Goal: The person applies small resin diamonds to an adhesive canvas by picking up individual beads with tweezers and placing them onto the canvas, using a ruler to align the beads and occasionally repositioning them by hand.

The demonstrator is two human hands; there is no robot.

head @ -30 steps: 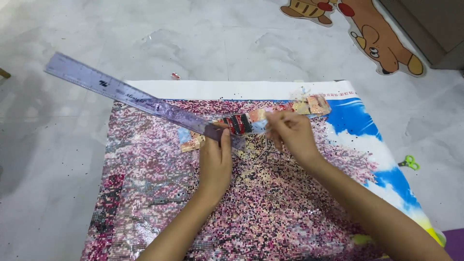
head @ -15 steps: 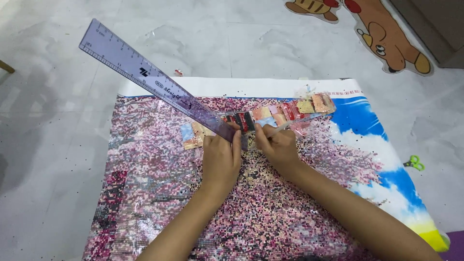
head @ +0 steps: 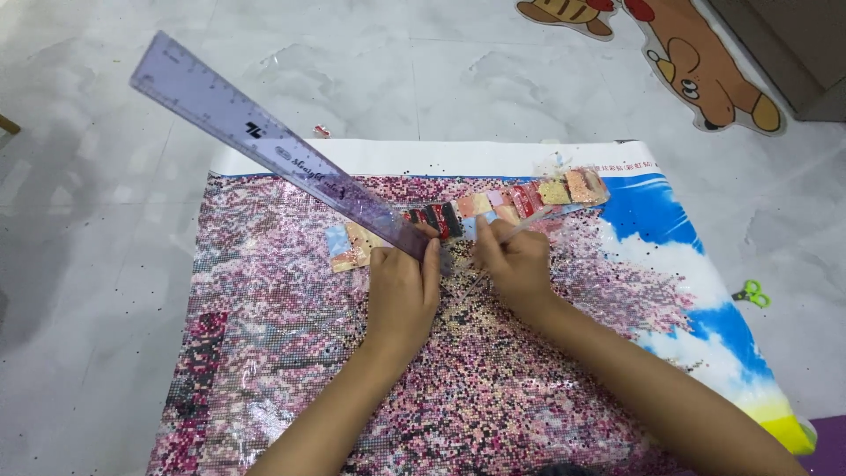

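The left hand (head: 401,295) clamps the near end of a clear purple ruler (head: 282,154), which slants up and away over the bead canvas (head: 291,335) on the floor. The right hand (head: 515,264) pinches a thin pen tool (head: 520,227) just beside it, near a row of small bead packets (head: 529,201).

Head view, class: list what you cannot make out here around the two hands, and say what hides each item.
- Near end of the clear ruler: hidden under the left hand.
- Tip of the thin pen-like tool: hidden in the right hand.
- Contents of the small bead packets: too small to tell.
- Bottom of the diamond-painting canvas: cut off by the lower frame edge.
- Green scissors: too small for detail.
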